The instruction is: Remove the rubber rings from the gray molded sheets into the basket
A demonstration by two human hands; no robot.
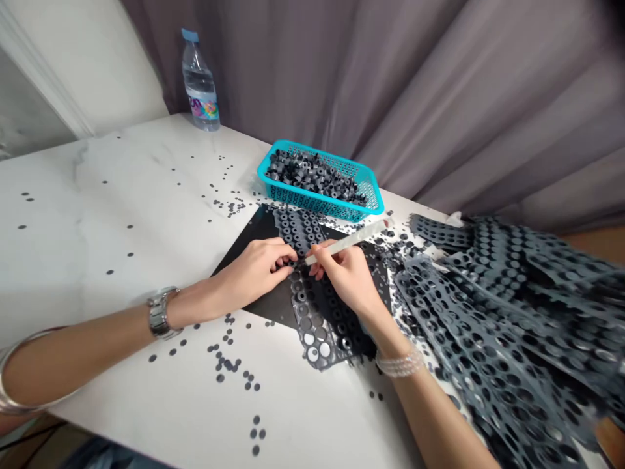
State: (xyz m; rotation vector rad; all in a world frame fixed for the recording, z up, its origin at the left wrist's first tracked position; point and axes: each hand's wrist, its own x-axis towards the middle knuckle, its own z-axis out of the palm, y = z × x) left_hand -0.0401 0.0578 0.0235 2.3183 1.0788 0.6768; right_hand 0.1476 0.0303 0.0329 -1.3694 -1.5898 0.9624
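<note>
A dark grey moulded sheet, with rows of round holes and ring-shaped parts, lies across a black mat. My left hand rests at the sheet's left edge, fingers curled and closed around a small black ring-shaped part, mostly hidden by the fingertips. Closed in a pen-like grip, my right hand holds a slim white stick-like tool. Its lower tip meets the sheet right beside my left fingertips. What the tip is made of cannot be made out.
Behind the mat stands a turquoise basket holding many small black ring parts. Punched sheets are heaped at the right. Small black discs lie scattered over the white table. A water bottle stands at the back left, near a grey curtain.
</note>
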